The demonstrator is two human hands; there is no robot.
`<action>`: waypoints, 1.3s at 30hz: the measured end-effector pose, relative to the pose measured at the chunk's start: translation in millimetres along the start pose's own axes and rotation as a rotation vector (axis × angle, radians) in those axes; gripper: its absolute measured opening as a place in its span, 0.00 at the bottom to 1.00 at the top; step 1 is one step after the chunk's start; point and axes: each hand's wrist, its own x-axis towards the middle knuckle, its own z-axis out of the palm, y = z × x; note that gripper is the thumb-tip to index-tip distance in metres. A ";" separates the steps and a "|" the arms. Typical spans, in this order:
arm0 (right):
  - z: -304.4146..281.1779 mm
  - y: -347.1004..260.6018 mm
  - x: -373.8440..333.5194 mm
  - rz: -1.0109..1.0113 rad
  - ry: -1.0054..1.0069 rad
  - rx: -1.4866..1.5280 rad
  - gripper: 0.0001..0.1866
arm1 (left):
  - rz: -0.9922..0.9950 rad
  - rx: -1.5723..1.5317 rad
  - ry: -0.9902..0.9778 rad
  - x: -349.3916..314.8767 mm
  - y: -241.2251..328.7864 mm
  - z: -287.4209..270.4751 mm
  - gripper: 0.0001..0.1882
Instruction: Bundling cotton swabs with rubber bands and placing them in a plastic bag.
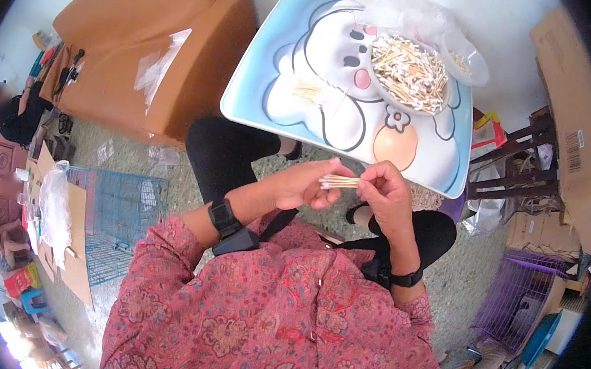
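Note:
A small bundle of cotton swabs (341, 182) lies level between my two hands, above my lap and just off the near edge of the table. My left hand (304, 185) curls its fingers around the white-tipped left end. At the other end, my right hand (387, 194) pinches the sticks between thumb and fingers. On the low blue table (251, 91), printed with a cartoon animal, a clear round tub holds a heap of loose cotton swabs (410, 70). A smaller group of swabs (308, 90) lies left of it. Beside the tub, a small clear container (477, 65) holds a few swabs.
Clear plastic bags (399, 12) lie along the table's far edge. A brown sofa (133, 47) stands at the far left. Wire cages, one blue (124, 206) and one purple (519, 299), flank me. Cardboard (568, 116) stands at right. Another person (20, 114) is at far left.

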 end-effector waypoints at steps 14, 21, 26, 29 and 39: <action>33.8 2.6 39.6 -0.273 0.045 -0.350 0.05 | 0.334 -0.053 0.340 28.8 -1.9 -24.2 0.16; 52.0 8.3 44.3 -0.251 0.073 -0.336 0.06 | 0.304 -0.024 0.364 14.7 11.0 -40.5 0.11; 52.7 22.3 47.0 -0.125 0.067 -0.271 0.06 | 0.357 0.127 0.387 13.8 17.1 -42.3 0.11; 52.1 22.7 48.1 -0.136 0.083 -0.190 0.06 | 0.391 0.177 0.366 15.2 18.8 -43.1 0.12; 30.3 11.6 36.1 -0.145 0.159 -0.077 0.04 | 0.721 0.992 0.473 21.2 53.1 -35.4 0.11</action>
